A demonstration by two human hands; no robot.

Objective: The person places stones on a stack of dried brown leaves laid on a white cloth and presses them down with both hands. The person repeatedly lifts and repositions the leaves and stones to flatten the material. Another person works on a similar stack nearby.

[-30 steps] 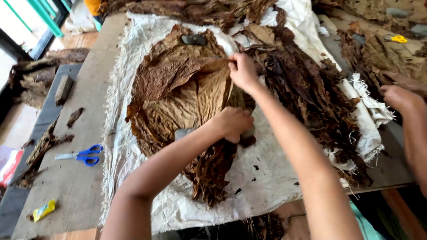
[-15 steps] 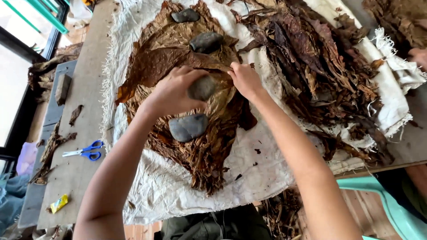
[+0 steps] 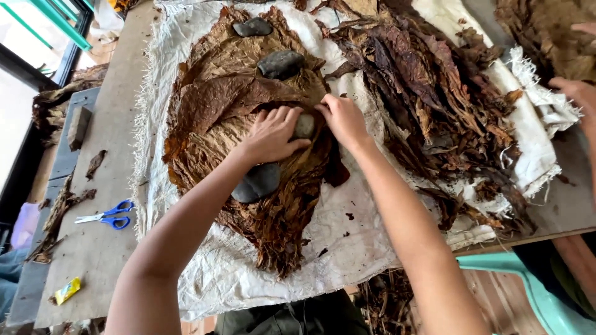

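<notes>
A stack of flattened dried brown leaves [image 3: 217, 105] lies on a white cloth [image 3: 347, 248]. My left hand [image 3: 270, 135] is curled over a small grey stone [image 3: 304, 126] at the middle of the stack. Touching that stone from the right, my right hand [image 3: 344, 121] has its fingers bent down, pinching the top leaf. A bigger dark stone [image 3: 256, 182] rests on the leaves just under my left wrist. Two more stones [image 3: 280, 63] [image 3: 252, 26] weigh down the far end of the stack.
A heap of crumpled dark leaves [image 3: 428, 93] fills the cloth's right half. Another person's hand [image 3: 577, 93] works at the far right. Blue-handled scissors [image 3: 105, 216], leaf scraps and a small yellow wrapper [image 3: 66, 290] lie on the grey table [image 3: 112, 167] to the left. A teal chair [image 3: 528, 285] stands lower right.
My left hand has come up from the near part of the stack with a grey stone and set it beside my right hand. The right hand came down with the leaf's edge.
</notes>
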